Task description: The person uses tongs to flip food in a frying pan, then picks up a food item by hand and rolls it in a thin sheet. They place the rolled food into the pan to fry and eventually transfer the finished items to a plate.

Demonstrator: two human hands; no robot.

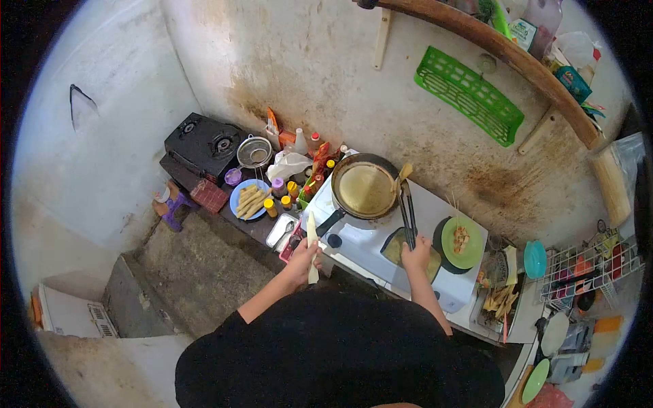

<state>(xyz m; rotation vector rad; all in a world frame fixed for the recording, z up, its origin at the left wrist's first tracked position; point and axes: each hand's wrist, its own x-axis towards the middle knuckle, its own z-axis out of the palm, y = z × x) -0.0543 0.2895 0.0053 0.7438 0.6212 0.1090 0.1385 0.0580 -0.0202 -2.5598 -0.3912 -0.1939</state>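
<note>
My left hand (301, 264) is closed around a long pale roll (311, 231), its ends showing above and below the fingers. My right hand (416, 256) grips a pair of tongs (408, 212) with black handles and light-brown tips; the tips are by the right rim of the frying pan. That frying pan (367, 190) sits on the white stove (364, 245) and holds yellowish oil. To the left, a blue plate (235, 199) carries several pale rolls (252, 201). Right of the tongs, a green plate (469, 255) holds a small heap of food and thin sticks.
Bottles and jars (286, 194) crowd the dark counter beside a strainer (254, 151) and a black stove (204, 146). A white dish rack (592, 268) stands at right. A green basket (469, 95) hangs on the wall below a wooden beam (503, 51).
</note>
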